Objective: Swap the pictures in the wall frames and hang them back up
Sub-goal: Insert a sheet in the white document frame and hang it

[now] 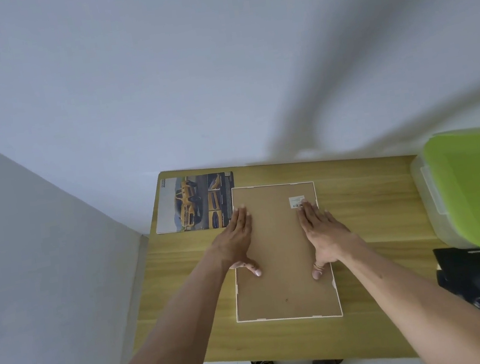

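The frame (280,253) lies face down in the middle of the table (372,218), so its brown back is up. The left hand (236,240) lies flat on the frame's left side, fingers straight, holding nothing. The right hand (325,231) lies flat on the frame's right side the same way. They probably press the back board down so it stays in. A car picture (195,202) waits just past the frame's far left corner, likely the one taken out or the next to go in.
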